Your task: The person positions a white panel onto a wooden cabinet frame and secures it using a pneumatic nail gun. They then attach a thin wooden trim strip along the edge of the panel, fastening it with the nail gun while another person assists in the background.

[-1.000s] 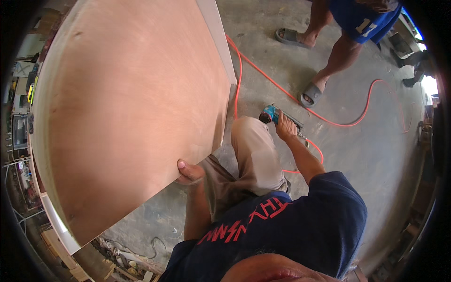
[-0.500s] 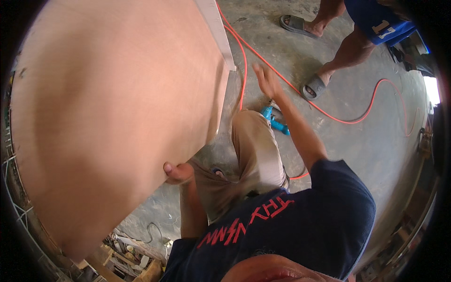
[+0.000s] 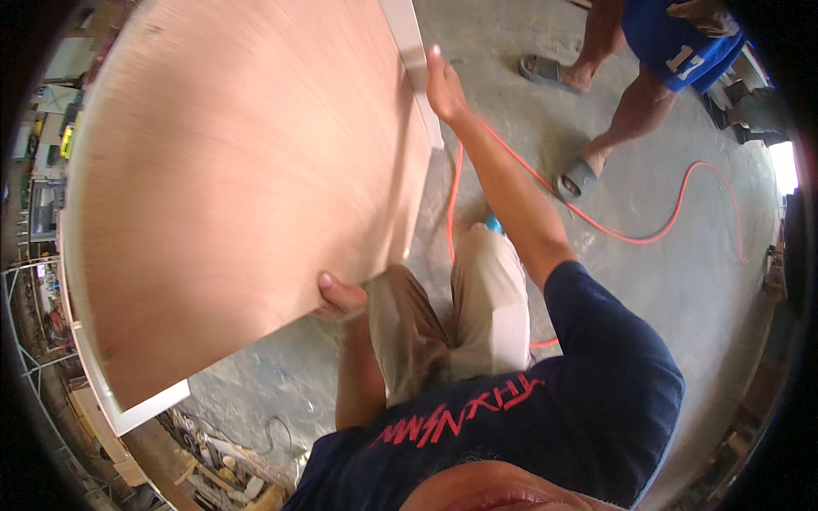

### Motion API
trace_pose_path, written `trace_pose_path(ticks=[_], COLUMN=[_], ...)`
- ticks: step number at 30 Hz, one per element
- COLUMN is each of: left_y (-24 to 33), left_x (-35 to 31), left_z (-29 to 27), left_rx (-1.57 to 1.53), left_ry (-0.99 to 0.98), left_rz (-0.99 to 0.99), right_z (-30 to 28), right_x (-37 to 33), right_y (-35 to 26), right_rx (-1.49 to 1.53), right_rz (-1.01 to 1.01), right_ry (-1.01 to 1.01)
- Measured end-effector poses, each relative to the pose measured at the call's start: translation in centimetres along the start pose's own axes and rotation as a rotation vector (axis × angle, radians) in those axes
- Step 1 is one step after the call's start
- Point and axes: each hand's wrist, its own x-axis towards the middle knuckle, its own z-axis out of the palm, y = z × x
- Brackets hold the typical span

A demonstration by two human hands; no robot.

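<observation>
A large light-brown wooden panel (image 3: 239,196), tilted, fills the left and upper part of the view. A white strip (image 3: 405,34) runs along its right edge, and a white board end (image 3: 153,407) shows beneath its near left corner. My left hand (image 3: 342,298) grips the panel's near edge, thumb on the face and fingers hidden underneath. At the far right edge my right hand (image 3: 445,89) holds the white strip, thumb pointing up; its other fingers are mostly hidden.
An orange hose (image 3: 630,240) snakes over the concrete floor (image 3: 613,289). Part of a teal power tool (image 3: 494,223) shows behind my knee. Another person's legs in blue shorts (image 3: 673,43) and grey sandals (image 3: 578,179) stand at far right. Wood scraps (image 3: 226,477) lie at lower left.
My right hand has moved up and left from the air onto the panel's white edge. The panel has shifted and tilted, exposing the white board below it. My left hand keeps its grip.
</observation>
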Motion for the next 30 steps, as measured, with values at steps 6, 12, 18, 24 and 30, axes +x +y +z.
trace_pose_path(ticks=[6,12,18,24,30], left_y=[-4.6,14.0,21.2,23.7,21.4], left_x=[4.4,23.4,29.7,36.1,34.3], left_z=[-5.0,-3.6,-2.1,14.7,21.0], left_rx=[-0.076,0.134,0.25,0.307,0.754], left_ry=[-0.145,-0.079,-0.963,-1.253,-1.45], left_rz=[0.44,0.718,0.55,0.713,0.736], right_z=[-2.9,-7.9,-10.8,-5.1,-5.4], right_x=[0.1,-2.2,-7.3,-9.8,-6.1], right_y=[-5.5,-11.4,-8.5,-10.9,-18.3], right_rx=[0.206,0.262,-0.057,-0.057,0.198], right_rz=[-0.424,-0.626,-0.6,-0.8,-0.989], right_ry=[0.373,0.347,0.231,0.147,0.238])
